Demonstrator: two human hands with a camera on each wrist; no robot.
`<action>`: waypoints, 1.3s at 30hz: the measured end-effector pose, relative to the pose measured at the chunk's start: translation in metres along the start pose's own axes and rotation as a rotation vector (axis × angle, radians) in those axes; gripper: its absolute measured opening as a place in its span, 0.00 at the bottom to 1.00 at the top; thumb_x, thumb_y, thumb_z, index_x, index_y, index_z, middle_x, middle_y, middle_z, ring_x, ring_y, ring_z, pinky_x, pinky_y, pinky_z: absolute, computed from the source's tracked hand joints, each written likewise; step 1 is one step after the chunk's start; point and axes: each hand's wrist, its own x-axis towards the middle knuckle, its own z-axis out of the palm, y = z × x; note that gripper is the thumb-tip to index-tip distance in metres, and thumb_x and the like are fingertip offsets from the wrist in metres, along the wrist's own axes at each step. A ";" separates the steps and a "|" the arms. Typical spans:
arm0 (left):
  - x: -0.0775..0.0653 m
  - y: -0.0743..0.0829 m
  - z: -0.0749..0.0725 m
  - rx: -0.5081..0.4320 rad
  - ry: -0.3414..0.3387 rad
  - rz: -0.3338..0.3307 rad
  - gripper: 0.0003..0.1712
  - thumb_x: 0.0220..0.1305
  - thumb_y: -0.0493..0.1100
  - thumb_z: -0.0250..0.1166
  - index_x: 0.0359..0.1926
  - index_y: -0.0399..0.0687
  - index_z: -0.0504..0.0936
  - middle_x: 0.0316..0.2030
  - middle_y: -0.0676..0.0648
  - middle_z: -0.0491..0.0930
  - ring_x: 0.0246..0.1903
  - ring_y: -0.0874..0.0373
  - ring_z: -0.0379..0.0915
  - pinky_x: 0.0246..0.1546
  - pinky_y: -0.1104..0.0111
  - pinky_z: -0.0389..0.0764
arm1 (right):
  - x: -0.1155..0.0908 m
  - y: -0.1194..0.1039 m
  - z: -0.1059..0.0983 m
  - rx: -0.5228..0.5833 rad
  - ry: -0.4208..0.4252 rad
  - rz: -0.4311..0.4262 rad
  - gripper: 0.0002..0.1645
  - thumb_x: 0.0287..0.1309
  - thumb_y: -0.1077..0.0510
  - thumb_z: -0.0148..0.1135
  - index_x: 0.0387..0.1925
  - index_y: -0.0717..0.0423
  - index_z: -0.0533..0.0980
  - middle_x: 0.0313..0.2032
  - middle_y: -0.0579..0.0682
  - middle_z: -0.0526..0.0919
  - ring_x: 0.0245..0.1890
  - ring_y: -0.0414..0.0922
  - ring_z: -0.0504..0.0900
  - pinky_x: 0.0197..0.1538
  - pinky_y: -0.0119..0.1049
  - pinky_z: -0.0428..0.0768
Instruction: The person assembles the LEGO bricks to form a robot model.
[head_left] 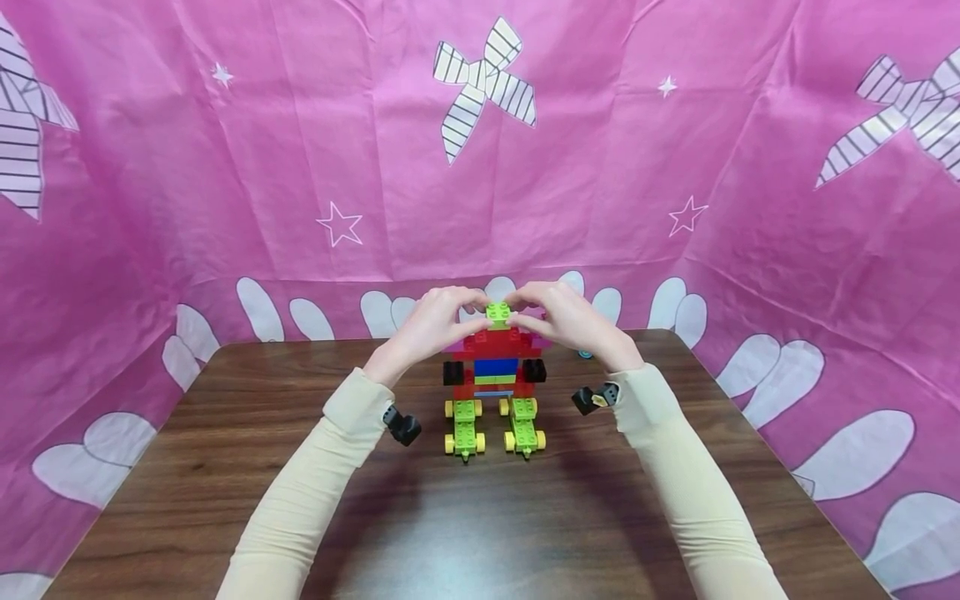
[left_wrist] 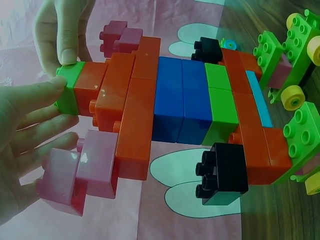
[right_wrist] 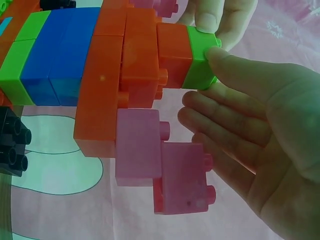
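A robot-like figure of toy building bricks stands upright on the table, topped by a lime green brick (head_left: pixel 498 312). My left hand (head_left: pixel 433 321) and right hand (head_left: pixel 568 317) pinch this brick from opposite sides, thumbs on its near face. Below it come a red brick (right_wrist: pixel 174 55), wider red rows and a blue band (head_left: pixel 496 369). Pink bricks (left_wrist: pixel 100 160) step out at the shoulders, and black bricks (left_wrist: pixel 227 172) stick out at both sides. Two green wheeled bases (head_left: pixel 465 429) with yellow wheels form the feet.
The figure stands toward the back of the brown wooden table (head_left: pixel 480 525). A pink patterned cloth (head_left: pixel 525 200) encloses the table at the back and sides. A small blue round piece (head_left: pixel 585 354) lies behind my right wrist.
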 end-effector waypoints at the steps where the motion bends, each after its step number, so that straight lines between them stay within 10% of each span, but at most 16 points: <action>1: 0.000 0.000 0.000 -0.005 0.000 0.000 0.18 0.59 0.51 0.65 0.48 0.51 0.82 0.43 0.47 0.84 0.42 0.56 0.78 0.40 0.65 0.81 | 0.000 0.000 0.000 -0.005 0.001 0.003 0.16 0.56 0.49 0.63 0.45 0.50 0.79 0.36 0.44 0.86 0.35 0.37 0.83 0.38 0.33 0.81; 28: -0.033 -0.029 -0.020 -0.033 0.013 -0.072 0.25 0.57 0.51 0.66 0.54 0.47 0.77 0.50 0.46 0.81 0.51 0.53 0.76 0.55 0.58 0.76 | -0.013 0.004 -0.005 -0.047 0.040 0.060 0.24 0.56 0.49 0.63 0.53 0.51 0.75 0.49 0.49 0.82 0.48 0.44 0.79 0.50 0.43 0.79; 39: -0.048 -0.041 -0.018 -0.034 -0.013 -0.092 0.30 0.56 0.54 0.67 0.57 0.47 0.75 0.51 0.47 0.79 0.50 0.54 0.74 0.53 0.57 0.76 | -0.043 0.040 -0.029 -0.101 0.160 0.178 0.19 0.56 0.52 0.64 0.50 0.49 0.78 0.43 0.47 0.83 0.43 0.44 0.79 0.46 0.43 0.79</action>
